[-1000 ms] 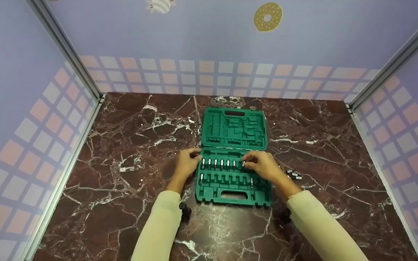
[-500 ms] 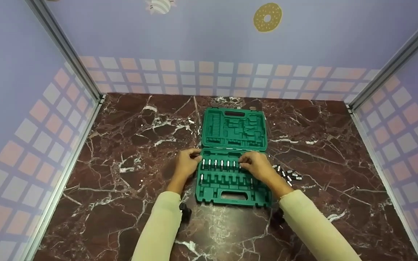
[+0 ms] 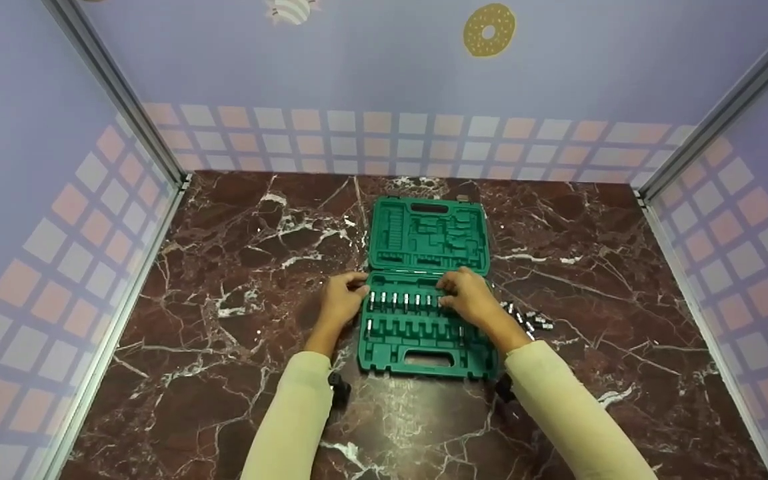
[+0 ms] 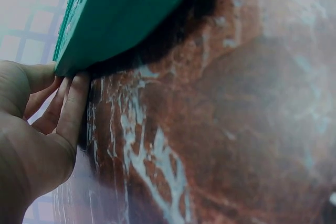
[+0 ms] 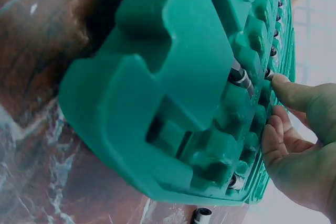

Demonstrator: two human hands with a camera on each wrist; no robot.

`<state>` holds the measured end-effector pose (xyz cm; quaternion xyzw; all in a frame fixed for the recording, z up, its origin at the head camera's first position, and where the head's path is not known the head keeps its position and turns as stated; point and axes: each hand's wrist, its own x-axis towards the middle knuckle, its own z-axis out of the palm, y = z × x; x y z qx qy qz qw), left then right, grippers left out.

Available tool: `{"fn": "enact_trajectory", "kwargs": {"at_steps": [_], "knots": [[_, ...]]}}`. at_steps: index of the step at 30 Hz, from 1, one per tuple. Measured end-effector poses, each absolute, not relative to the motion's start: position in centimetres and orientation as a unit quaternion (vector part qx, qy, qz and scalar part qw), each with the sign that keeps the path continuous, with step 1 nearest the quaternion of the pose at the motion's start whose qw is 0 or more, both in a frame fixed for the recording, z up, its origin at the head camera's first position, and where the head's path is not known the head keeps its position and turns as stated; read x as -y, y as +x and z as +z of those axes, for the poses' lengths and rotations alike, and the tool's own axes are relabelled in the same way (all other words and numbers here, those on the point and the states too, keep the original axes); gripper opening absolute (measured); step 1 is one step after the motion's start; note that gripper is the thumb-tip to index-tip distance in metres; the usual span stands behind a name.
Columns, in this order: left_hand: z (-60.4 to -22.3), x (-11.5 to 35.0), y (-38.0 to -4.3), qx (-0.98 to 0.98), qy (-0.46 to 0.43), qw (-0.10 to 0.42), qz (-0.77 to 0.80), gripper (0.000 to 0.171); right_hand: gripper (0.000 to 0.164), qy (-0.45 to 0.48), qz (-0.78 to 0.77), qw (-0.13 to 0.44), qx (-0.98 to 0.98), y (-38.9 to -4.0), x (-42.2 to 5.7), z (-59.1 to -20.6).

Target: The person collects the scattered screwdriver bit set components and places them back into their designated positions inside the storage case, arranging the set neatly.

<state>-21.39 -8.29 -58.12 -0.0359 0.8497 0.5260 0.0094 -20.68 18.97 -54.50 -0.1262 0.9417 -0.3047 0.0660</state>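
Left hand point(image 3: 342, 299) pinches the green case point(image 4: 115, 19) while the right hand point(image 3: 473, 300), fingers loose, touches a socket point(image 5: 269, 74).

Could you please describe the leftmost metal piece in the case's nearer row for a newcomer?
The green case lies open on the marbled table. In its near half's closer row, the metal piece sits leftmost; empty slots beside it set it apart from neighbours.

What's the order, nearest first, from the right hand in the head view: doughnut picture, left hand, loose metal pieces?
1. Loose metal pieces: right of the green case.
2. Left hand: at the case's left edge.
3. Doughnut picture: on the back wall.
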Motion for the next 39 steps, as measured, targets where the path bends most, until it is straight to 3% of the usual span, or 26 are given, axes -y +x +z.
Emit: {"fn": "enact_trajectory", "kwargs": {"at_steps": [14, 39], "knots": [[-57.9, 8.1, -21.3, -0.842, -0.036, 0.014, 0.538, 0.023, 0.013, -0.118, -0.309, 0.068, -0.941, -21.4, -18.9, -54.7], [-57.9, 8.1, -21.2, -0.845, -0.042, 0.010, 0.533, 0.022, 0.016, -0.150, -0.359, 0.028, -0.921, -19.9, -21.4, -55.2]]}}
